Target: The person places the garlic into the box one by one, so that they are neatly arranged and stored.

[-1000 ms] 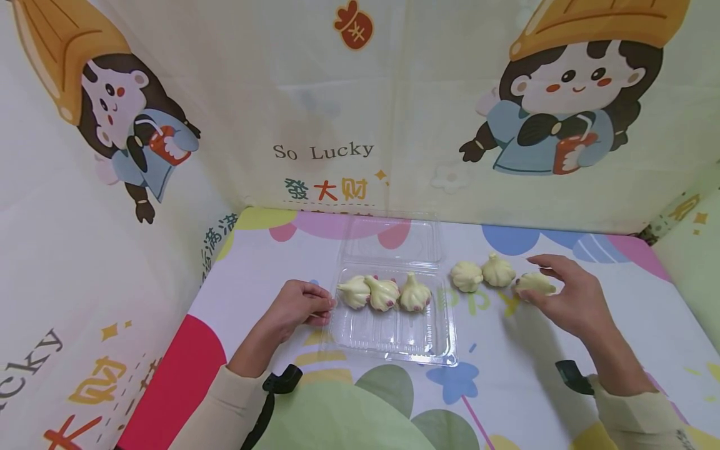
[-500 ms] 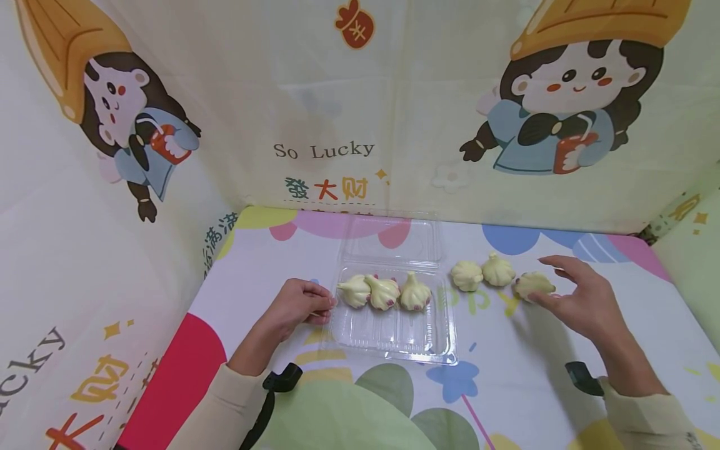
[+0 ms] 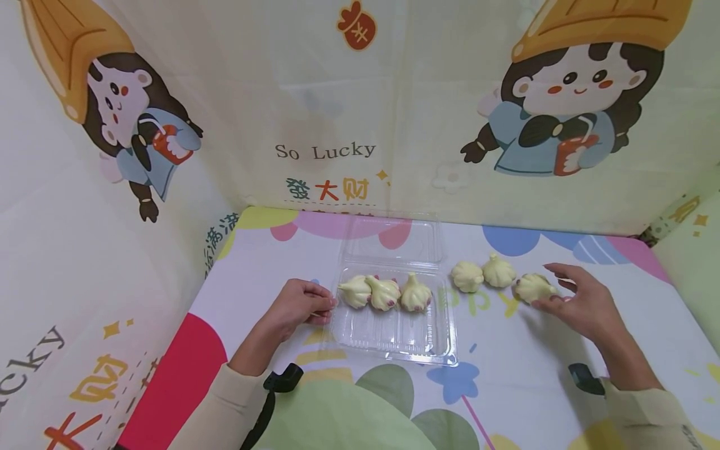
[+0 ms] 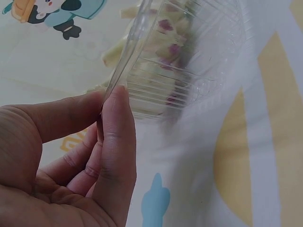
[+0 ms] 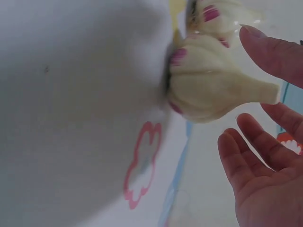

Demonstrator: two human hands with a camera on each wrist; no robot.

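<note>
A clear plastic clamshell box [image 3: 365, 337] lies with its lid [image 3: 394, 242] folded back. Three garlic bulbs sit in a row in its far half: a left bulb [image 3: 354, 292], a middle bulb [image 3: 384, 294] and a right bulb [image 3: 416, 295]. My left hand [image 3: 298, 307] pinches the box's left rim [image 4: 129, 52] between thumb and fingers. To the right, my right hand [image 3: 587, 306] is spread around the stem end of a loose garlic bulb [image 3: 533, 288]. In the right wrist view, gaps show between the thumb and fingers and that bulb [image 5: 203, 80].
Two more garlic bulbs, one round [image 3: 467, 276] and one with its stem up [image 3: 499, 271], lie between the box and the right hand's bulb. A printed cloth covers the table [image 3: 495, 387]. Patterned curtain walls [image 3: 416, 125] stand behind and at the left.
My right hand has shifted to the right, uncovering more of the nearest loose bulb. The left hand and the box stay as they were.
</note>
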